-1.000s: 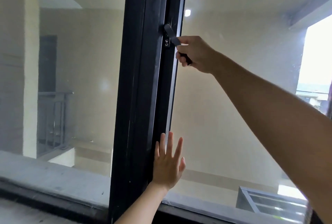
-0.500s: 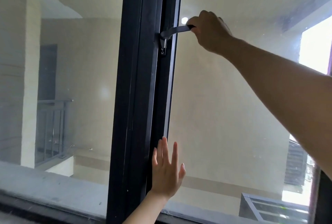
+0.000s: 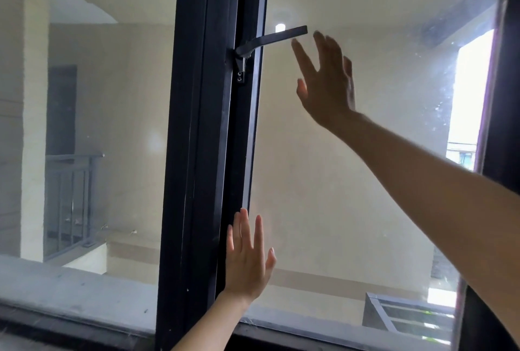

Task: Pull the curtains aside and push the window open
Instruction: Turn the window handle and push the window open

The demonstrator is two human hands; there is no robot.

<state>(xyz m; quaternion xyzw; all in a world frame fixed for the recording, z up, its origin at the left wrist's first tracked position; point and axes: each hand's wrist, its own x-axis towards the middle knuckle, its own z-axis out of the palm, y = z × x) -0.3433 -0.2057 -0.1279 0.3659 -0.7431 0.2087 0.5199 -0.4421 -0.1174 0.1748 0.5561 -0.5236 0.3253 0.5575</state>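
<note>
At centre right, right hand (image 3: pixel 327 84) spread wide, empty, just beside horizontal handle (image 3: pixel 271 38); lower centre, left hand (image 3: pixel 247 262) flat, fingers apart, against window sash (image 3: pixel 246 153). No curtains visible; handle apparently turned, push outstanding.

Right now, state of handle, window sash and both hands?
Window handle: turned out roughly horizontal, nobody holding it.
Window sash: no gap visible at the frame.
Right hand: open, fingers spread, just right of the handle.
Left hand: open, flat on the sash's lower edge.
</note>
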